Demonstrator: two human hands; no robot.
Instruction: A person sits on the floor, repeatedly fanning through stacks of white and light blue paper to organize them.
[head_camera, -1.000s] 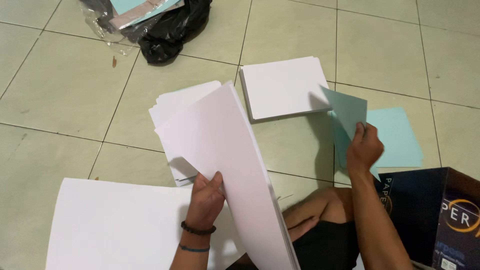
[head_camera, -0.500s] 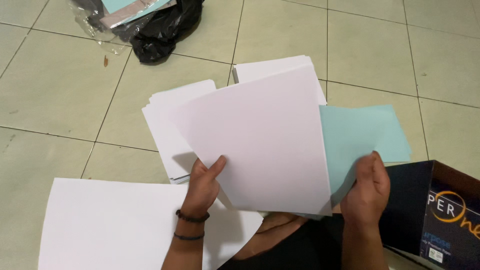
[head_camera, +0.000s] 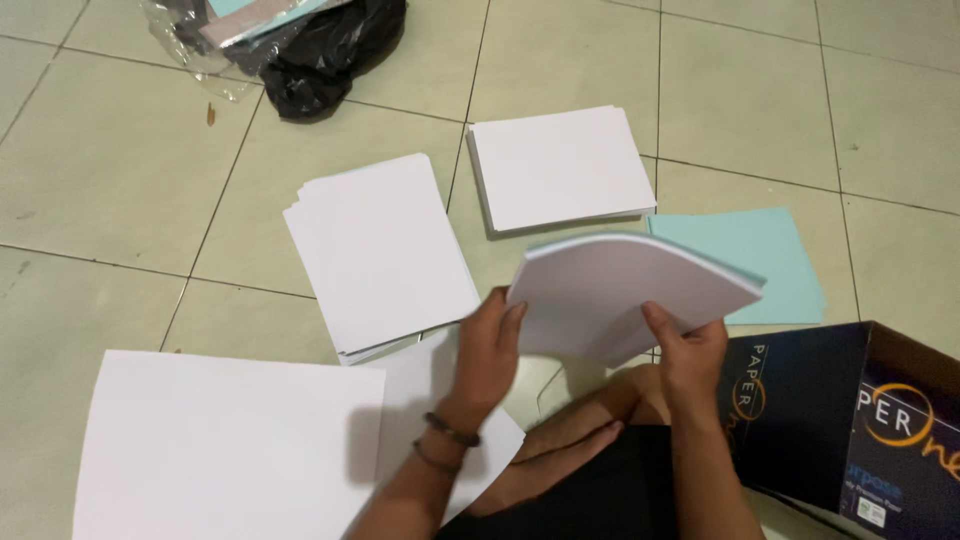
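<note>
Pale greenish ceramic floor tiles (head_camera: 120, 180) with dark grout lines fill the view; I see no walls, only floor. Person seated on it, legs folded under a black garment. Left hand (head_camera: 487, 345), two dark bands at the wrist, grips the near-left edge of a bowed sheaf of white paper sheets (head_camera: 625, 290); fingers closed over the top. Right hand (head_camera: 690, 350) clamps the sheaf's near-right edge, thumb on top. The sheaf is held off the floor, just above the knees, arched upward in the middle. Count of white stacks lying on the tiles: two, one slightly fanned stack of white sheets (head_camera: 380, 250) left of centre, one squared-up stack of white sheets (head_camera: 560, 165) beyond it, apart from each other. One large white sheet (head_camera: 220, 445) lies nearest me at lower left, a second overlapping it partly beneath the left forearm. One pale blue-green sheet (head_camera: 770, 255) lies flat behind the sheaf. One dark blue cardboard carton (head_camera: 850, 420) at right, open. One black plastic bag (head_camera: 325, 55) top left, clear wrapping beside it.
</note>
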